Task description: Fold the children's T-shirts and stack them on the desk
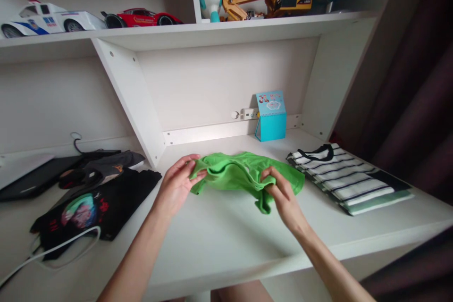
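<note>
Both ends of green shirt (235, 173) between fingers (188, 163).

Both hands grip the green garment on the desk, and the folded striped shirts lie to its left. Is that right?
No. The folded striped shirts lie to the right of the green garment, not its left, as the head view shows. The left hand and right hand do grip it on the desk.
</note>
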Action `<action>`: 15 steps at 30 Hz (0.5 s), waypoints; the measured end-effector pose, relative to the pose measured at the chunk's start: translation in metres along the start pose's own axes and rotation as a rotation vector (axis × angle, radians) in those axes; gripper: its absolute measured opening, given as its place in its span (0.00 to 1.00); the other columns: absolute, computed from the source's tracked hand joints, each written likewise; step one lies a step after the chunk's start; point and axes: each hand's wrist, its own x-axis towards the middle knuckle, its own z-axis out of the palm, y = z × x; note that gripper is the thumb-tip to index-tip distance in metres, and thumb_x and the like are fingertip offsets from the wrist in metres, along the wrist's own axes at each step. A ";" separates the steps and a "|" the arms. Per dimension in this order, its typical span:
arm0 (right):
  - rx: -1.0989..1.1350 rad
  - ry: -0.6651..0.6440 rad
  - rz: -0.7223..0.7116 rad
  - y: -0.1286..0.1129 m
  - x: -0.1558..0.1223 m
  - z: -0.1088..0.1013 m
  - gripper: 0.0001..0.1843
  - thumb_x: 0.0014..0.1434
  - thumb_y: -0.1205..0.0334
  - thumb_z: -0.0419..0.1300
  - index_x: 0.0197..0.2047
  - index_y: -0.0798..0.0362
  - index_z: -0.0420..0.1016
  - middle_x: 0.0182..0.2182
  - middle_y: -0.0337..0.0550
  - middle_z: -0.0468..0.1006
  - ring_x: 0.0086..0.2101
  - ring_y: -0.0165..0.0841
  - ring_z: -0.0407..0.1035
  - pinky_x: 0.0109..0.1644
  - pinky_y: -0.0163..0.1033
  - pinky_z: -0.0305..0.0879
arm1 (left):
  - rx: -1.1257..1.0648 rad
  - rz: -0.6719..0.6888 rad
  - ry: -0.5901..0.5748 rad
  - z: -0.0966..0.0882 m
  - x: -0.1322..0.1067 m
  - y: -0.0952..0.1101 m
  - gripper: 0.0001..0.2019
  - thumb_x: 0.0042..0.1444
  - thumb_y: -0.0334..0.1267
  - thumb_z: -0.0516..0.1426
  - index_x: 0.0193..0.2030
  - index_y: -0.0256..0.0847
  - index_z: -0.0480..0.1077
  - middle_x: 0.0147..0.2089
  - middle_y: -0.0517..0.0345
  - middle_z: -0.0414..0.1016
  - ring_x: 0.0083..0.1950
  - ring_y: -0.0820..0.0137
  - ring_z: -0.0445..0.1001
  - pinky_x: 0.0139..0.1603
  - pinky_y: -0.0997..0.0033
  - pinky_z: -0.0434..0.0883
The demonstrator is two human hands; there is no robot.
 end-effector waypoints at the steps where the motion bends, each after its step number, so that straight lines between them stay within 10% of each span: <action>1: -0.082 0.023 0.006 -0.001 0.005 -0.012 0.05 0.54 0.57 0.49 0.32 0.49 0.55 0.20 0.33 0.59 0.21 0.29 0.57 0.24 0.32 0.56 | -0.014 0.035 0.063 -0.001 0.002 0.003 0.10 0.47 0.42 0.61 0.37 0.43 0.71 0.40 0.60 0.73 0.40 0.69 0.72 0.46 0.63 0.69; 8: -0.648 0.016 -0.202 0.003 0.021 -0.073 0.10 0.45 0.68 0.49 0.34 0.49 0.62 0.33 0.44 0.71 0.30 0.34 0.67 0.34 0.36 0.62 | 0.054 0.167 0.212 -0.001 -0.003 0.035 0.10 0.44 0.41 0.63 0.35 0.43 0.74 0.37 0.59 0.75 0.41 0.67 0.73 0.46 0.60 0.71; 15: -0.451 0.339 -0.170 -0.025 0.000 -0.150 0.12 0.50 0.52 0.58 0.39 0.43 0.72 0.32 0.43 0.76 0.30 0.39 0.71 0.29 0.42 0.68 | 0.136 0.365 0.314 -0.015 -0.020 0.080 0.03 0.47 0.37 0.61 0.31 0.49 0.75 0.32 0.65 0.75 0.34 0.70 0.72 0.41 0.60 0.74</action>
